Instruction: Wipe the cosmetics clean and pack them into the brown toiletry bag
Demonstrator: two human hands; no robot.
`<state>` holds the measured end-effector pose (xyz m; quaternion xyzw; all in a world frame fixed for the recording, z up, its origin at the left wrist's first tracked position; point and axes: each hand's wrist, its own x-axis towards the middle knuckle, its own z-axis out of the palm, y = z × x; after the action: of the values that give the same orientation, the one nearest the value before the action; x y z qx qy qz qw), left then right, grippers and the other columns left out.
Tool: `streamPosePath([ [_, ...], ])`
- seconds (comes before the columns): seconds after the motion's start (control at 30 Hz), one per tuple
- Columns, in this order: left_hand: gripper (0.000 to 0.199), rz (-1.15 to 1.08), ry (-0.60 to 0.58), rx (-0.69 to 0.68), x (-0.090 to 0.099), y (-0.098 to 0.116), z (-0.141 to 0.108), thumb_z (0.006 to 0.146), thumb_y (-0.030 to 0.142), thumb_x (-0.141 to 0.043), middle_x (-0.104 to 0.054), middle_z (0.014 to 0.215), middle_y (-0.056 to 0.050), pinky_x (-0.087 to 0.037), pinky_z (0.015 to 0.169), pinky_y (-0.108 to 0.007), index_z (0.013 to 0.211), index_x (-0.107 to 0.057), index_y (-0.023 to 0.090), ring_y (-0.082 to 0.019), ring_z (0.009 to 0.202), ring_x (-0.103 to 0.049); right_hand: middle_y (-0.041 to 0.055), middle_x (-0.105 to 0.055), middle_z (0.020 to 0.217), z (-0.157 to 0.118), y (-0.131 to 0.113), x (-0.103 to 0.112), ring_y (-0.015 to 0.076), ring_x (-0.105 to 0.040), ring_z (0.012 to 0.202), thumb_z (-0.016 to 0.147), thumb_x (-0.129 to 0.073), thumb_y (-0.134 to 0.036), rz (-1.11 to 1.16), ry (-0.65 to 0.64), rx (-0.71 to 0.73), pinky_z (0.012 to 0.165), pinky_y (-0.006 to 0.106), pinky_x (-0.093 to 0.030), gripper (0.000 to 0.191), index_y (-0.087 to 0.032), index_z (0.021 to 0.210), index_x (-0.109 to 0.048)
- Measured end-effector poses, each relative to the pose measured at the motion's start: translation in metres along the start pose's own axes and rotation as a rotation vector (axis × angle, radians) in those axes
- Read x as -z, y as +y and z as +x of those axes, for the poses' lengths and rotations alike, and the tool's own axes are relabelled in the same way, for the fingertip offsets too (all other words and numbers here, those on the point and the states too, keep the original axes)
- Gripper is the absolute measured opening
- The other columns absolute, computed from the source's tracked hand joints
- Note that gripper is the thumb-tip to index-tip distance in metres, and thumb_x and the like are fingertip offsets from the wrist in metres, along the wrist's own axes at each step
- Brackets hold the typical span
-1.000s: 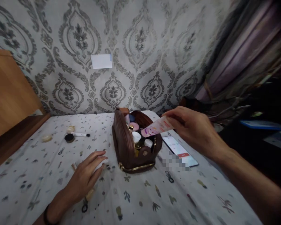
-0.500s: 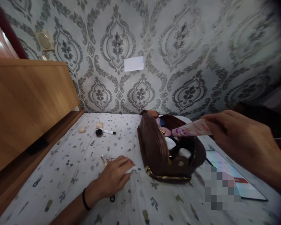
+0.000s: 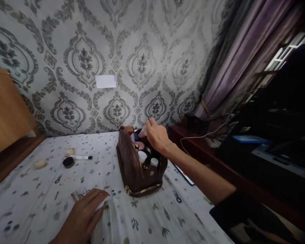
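Observation:
My right hand point(image 3: 158, 137) is closed on a pink printed tube point(image 3: 143, 131) at the far side of an unzipped brown cosmetic bag point(image 3: 129, 166). Fingers cover much of the tube, and its lower end is among the bag's contents. Inside the bag are a pink round item point(image 3: 139, 145), a white lid point(image 3: 142, 156) and another white-lidded container point(image 3: 154, 162). My left hand point(image 3: 82, 211) rests on the patterned sheet left of the bag, fingers stretched and thumb apart. Just beyond its knuckles lies a small shiny item point(image 3: 75, 195), partly hidden.
Farther left on the sheet point(image 3: 112, 223) lie a black-lidded jar point(image 3: 68, 162), a white tube with a black end point(image 3: 82, 158) and two cream-coloured pieces. A flat screen device point(image 3: 185, 176) sits right of the bag under my forearm. A wooden cabinet point(image 3: 10, 112) stands left.
The view has turned right, bringing the curtain into sight. My right hand has carried the pink tube from above the bag's right side down to its far end. My left hand stays on the sheet.

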<state>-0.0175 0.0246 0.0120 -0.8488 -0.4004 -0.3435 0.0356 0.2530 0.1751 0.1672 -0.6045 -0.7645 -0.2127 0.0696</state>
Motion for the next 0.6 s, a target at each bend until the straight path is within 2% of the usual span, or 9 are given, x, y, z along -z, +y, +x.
streamPosePath([
  [0.17, 0.026, -0.029, 0.009, -0.009, -0.002, -0.002, -0.002, 0.095, 0.027, -0.054, -0.077, 0.105, -0.005, -0.059, 0.090, -0.026, 0.119, -0.064, 0.025, -0.019, 0.096, -0.074, 0.0186, -0.058, 0.122, 0.004, -0.001, -0.008, 0.0251, -0.068, 0.091, 0.094, -0.033, -0.004, -0.020, -0.034, 0.061, 0.068, 0.031, -0.045, 0.031, -0.011, 0.116, -0.054],
  [0.27, 0.029, -0.077, -0.016, 0.010, -0.002, 0.000, -0.001, 0.096, 0.024, -0.051, -0.077, 0.103, -0.005, -0.061, 0.083, -0.025, 0.122, -0.064, 0.027, -0.019, 0.093, -0.074, 0.0178, -0.061, 0.121, 0.001, 0.001, -0.011, 0.0244, -0.069, 0.094, 0.095, -0.034, -0.005, 0.015, -0.067, 0.044, 0.071, 0.030, -0.045, 0.031, -0.013, 0.117, -0.054],
  [0.4, 0.031, -0.112, -0.055, 0.008, -0.002, 0.004, 0.001, 0.096, 0.022, -0.048, -0.076, 0.099, -0.005, -0.062, 0.077, -0.025, 0.122, -0.064, 0.027, -0.020, 0.090, -0.074, 0.0159, -0.070, 0.112, -0.006, 0.003, -0.017, 0.0269, -0.070, 0.098, 0.102, -0.036, -0.022, 0.044, -0.111, 0.022, 0.071, 0.031, -0.045, 0.028, -0.015, 0.117, -0.058],
  [0.53, 0.027, -0.074, -0.048, 0.012, -0.009, 0.001, -0.004, 0.097, 0.026, -0.048, -0.077, 0.102, -0.007, -0.062, 0.082, -0.028, 0.117, -0.066, 0.026, -0.021, 0.094, -0.074, 0.0171, -0.075, 0.101, -0.011, 0.005, -0.025, 0.0279, -0.072, 0.096, 0.105, -0.030, -0.035, 0.043, -0.153, 0.023, 0.070, 0.031, -0.046, 0.041, -0.015, 0.113, -0.065],
  [0.6, 0.027, -0.068, -0.046, 0.016, -0.012, -0.001, -0.008, 0.098, 0.026, -0.047, -0.076, 0.103, -0.007, -0.062, 0.082, -0.028, 0.118, -0.065, 0.026, -0.021, 0.095, -0.073, 0.0178, -0.075, 0.103, -0.012, 0.006, -0.027, 0.0282, -0.072, 0.097, 0.105, -0.029, -0.037, 0.044, -0.165, 0.026, 0.070, 0.032, -0.046, 0.045, -0.016, 0.111, -0.069],
])
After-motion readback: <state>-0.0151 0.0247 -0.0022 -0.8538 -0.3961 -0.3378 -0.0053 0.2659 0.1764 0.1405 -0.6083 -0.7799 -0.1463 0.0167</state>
